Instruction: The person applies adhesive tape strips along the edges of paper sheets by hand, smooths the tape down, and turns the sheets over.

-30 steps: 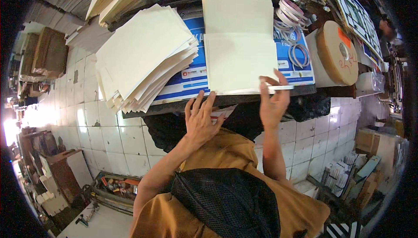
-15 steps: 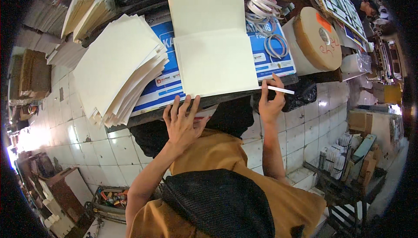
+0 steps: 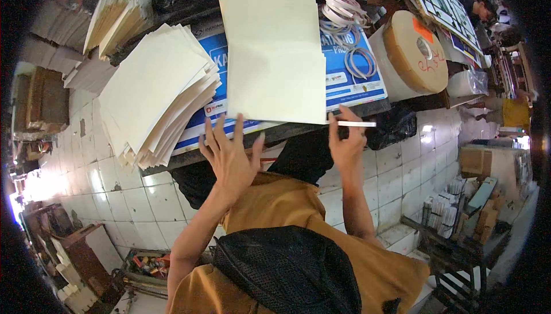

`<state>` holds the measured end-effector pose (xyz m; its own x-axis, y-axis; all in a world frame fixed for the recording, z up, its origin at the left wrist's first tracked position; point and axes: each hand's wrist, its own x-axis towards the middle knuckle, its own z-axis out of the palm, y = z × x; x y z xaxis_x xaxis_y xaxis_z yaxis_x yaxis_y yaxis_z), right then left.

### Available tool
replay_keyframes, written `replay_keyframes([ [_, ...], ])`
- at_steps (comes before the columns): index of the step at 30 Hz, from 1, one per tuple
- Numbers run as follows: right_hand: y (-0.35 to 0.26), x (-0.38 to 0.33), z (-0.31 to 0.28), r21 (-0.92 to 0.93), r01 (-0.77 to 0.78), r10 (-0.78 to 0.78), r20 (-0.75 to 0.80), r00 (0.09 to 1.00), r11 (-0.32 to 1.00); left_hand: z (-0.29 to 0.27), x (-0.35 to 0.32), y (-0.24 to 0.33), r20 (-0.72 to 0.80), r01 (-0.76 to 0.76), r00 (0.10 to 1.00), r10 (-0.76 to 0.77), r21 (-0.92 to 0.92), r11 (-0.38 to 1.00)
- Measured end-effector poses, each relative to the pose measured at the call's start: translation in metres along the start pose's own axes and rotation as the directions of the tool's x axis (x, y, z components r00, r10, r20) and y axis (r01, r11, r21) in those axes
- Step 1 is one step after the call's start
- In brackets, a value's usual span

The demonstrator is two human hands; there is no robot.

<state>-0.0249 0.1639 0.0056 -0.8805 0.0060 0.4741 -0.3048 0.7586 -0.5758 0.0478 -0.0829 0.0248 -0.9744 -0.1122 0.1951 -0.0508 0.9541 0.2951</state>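
Right hand [image 3: 348,142] pinches a slim white strip [image 3: 357,124] between thumb and fingertips, just beside the near right corner of a cream sheet [image 3: 275,87]. The left hand [image 3: 228,156] is spread and grips nothing, its fingertips at the sheet's near left edge. The sheet is pale, plain and roughly rectangular, lying in the middle of the table with a crosswise crease or step around its midpoint; whether it is one folded piece or overlapping layers, I cannot tell.

Beneath lies a blue printed sheet [image 3: 359,91], over a worktable with a dark near edge [image 3: 275,135]. To the left, a fanned pile of cream sheets [image 3: 152,87] overhangs that edge; to the right sit narrow tape rings [image 3: 360,63] and a big roll [image 3: 414,55]. White floor tiles [image 3: 138,190] spread below, with brown stacked boards [image 3: 43,104] farther left.

The pile's paper looks matte and stiff, its edges stepped like uneven stairs. The rings are thin, pale hoops; the roll has a flat tan face and an orange label [image 3: 423,28]. A black bag [image 3: 396,127] is crinkled and glossy, the tiles shiny and scuffed.
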Motion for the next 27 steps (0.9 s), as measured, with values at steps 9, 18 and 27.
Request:
replay_keyframes([
  [9, -0.031, -0.011, -0.013, 0.054, -0.108, 0.106, 0.035, 0.994, 0.993, 0.047, 0.044, 0.073, 0.054, -0.261, 0.961, 0.272, -0.157, 0.953],
  [18, -0.031, -0.017, -0.019, 0.111, -0.071, 0.06, 0.103, 0.993, 0.991, 0.052, 0.044, 0.07, 0.104, -0.263, 0.956, 0.275, -0.115, 0.958],
  [27, -0.008, -0.038, -0.061, 0.329, -0.097, 0.193, -0.274, 0.942, 0.939, 0.048, 0.053, 0.045, 0.184, -0.464, 0.863, 0.471, -0.081, 0.882],
])
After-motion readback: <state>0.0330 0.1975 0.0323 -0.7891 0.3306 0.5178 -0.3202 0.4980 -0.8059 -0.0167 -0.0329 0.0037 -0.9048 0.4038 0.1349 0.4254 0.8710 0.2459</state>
